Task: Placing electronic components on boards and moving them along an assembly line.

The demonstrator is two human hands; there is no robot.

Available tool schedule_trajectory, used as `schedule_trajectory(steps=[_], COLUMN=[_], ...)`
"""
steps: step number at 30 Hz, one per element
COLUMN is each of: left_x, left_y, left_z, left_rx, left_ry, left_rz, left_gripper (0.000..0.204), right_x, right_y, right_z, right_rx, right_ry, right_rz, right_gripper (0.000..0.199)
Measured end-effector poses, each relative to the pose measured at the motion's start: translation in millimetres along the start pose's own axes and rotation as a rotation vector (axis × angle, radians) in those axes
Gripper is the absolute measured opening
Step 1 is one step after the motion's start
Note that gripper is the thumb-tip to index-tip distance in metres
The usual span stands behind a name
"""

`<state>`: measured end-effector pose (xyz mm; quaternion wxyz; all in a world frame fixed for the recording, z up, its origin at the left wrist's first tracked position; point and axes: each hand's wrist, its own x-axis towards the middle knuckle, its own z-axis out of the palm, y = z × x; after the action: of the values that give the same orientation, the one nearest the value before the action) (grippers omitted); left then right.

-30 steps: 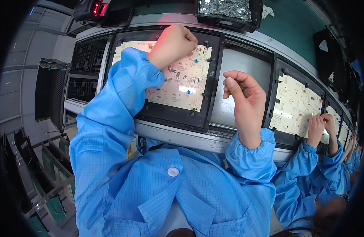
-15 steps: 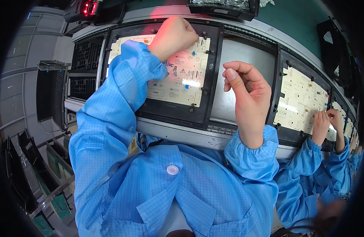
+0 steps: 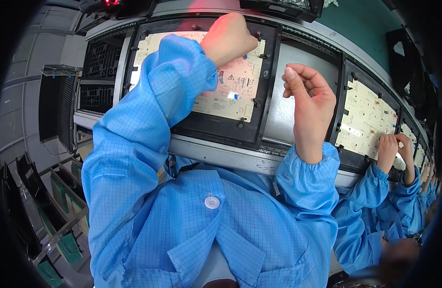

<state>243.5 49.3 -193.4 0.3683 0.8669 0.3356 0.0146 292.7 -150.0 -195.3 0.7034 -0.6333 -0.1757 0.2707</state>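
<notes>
A cream circuit board (image 3: 221, 113) with printed markings lies in a black carrier frame (image 3: 216, 130) in front of me. Two small blue components, one lower (image 3: 235, 97) and one upper (image 3: 246, 56), stand on its right side. My left hand (image 3: 229, 39) reaches over the board's upper right corner, its back toward me. Its fingers are bent closed, and whatever they hold is hidden. To the right of the frame, my right hand (image 3: 309, 103) is raised with thumb and fingers pinched together. I cannot make out anything between those fingertips. My left sleeve covers much of the board's left side.
A grey metal surface (image 3: 281, 117) shows between the carriers. Farther right lies another board (image 3: 362, 117), with a co-worker's hands (image 3: 388, 151) at its edge. A black bin (image 3: 283, 8) stands beyond the line. Racks with green boards (image 3: 70, 247) stand at lower left.
The whole view has shifted, so the board sits slightly higher and farther right. My left hand has moved a little rightward over the board's corner. My right hand keeps its pinch.
</notes>
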Motion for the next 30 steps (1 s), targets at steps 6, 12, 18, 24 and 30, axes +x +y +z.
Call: schedule_trajectory(steps=[6, 12, 18, 24, 30], left_x=[5, -49, -55, -57, -59], left_y=[-15, -45, -70, -64, -56], left_z=[-13, -29, -17, -29, -48], left_rx=[0.137, 0.134, 0.206, 0.096, -0.136], left_ry=[-0.080, -0.066, -0.042, -0.051, -0.071], left_rz=[0.108, 0.261, 0.461, 0.378, 0.241], left_gripper=[0.023, 0.018, 0.016, 0.014, 0.015], right_x=[17, 58, 87, 101, 103], right_y=[6, 8, 25, 33, 24], right_z=[2, 16, 43, 51, 57], right_rx=[-0.143, -0.425, -0.807, -1.009, -1.086], right_ry=[-0.066, -0.161, -0.088, 0.015, 0.051], right_rz=[0.058, 0.003, -0.138, -0.135, -0.059], right_gripper=[0.020, 0.023, 0.037, 0.050, 0.054])
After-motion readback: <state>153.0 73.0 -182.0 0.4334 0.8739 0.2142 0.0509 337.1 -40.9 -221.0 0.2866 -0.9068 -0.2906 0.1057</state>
